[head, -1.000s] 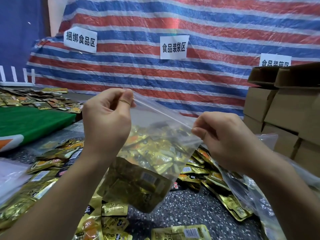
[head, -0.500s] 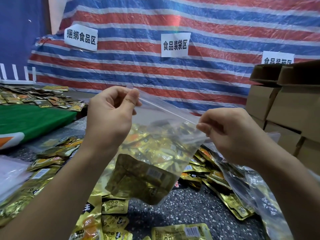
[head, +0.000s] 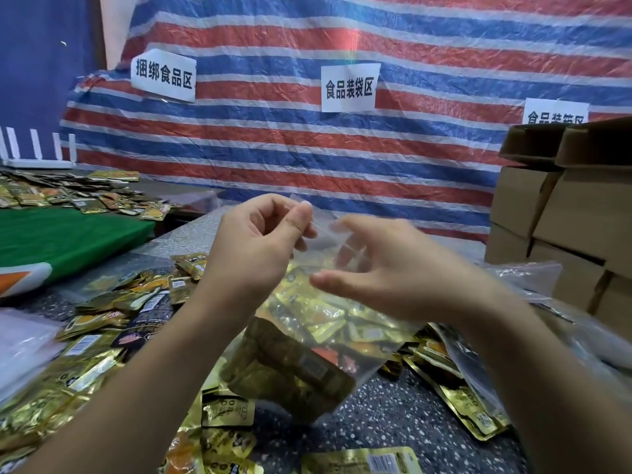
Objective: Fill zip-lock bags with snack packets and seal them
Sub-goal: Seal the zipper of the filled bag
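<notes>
A clear zip-lock bag (head: 342, 340) hangs in the air in front of me, with gold snack packets (head: 290, 374) bunched at its bottom. My left hand (head: 253, 248) pinches the bag's top left corner between thumb and forefinger. My right hand (head: 393, 275) is blurred and close to the left one. Its fingers show through the plastic behind the bag's top and its thumb sticks out in front, apart from them. The zip strip itself is too faint to make out.
Loose gold packets (head: 95, 336) cover the speckled table (head: 393, 415) below and to both sides. Brown cardboard boxes (head: 564, 217) are stacked at the right, with crumpled clear plastic (head: 533, 275) before them. A green cloth (head: 61, 237) lies at the left, a striped tarp (head: 342, 148) behind.
My right hand has slid left along the bag's top, from the right corner to near my left hand, and loosened its pinch. The bag has dropped lower in view.
</notes>
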